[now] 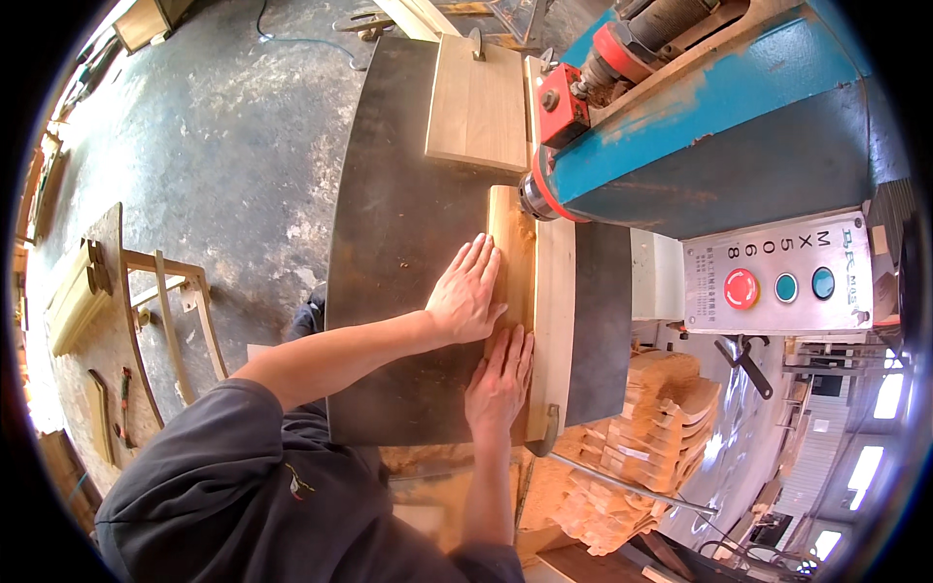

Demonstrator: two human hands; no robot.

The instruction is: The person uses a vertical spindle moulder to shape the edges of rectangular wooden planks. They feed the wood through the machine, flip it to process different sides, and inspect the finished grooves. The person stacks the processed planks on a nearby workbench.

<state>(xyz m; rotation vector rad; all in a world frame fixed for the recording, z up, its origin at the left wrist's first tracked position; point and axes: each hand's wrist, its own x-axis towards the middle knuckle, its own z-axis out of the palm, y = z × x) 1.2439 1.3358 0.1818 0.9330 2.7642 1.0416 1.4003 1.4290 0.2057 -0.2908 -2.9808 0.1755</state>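
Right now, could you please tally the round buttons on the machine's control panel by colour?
Red button: 1
Teal buttons: 2
Total: 3 buttons on the control panel

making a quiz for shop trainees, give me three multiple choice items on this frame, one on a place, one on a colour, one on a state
1. Where does the left hand rest?
A. on the wooden workpiece on the machine table
B. on the control panel
C. on the floor

2. What colour is the largest button on the control panel?
A. yellow
B. red
C. white

3. How is the right hand posed?
A. closed in a fist
B. gripping a handle
C. flat, fingers stretched against the workpiece

Answers: 1 A, its palm lies on the board's edge; 2 B, the big round button is red; 3 C, the hand lies open.
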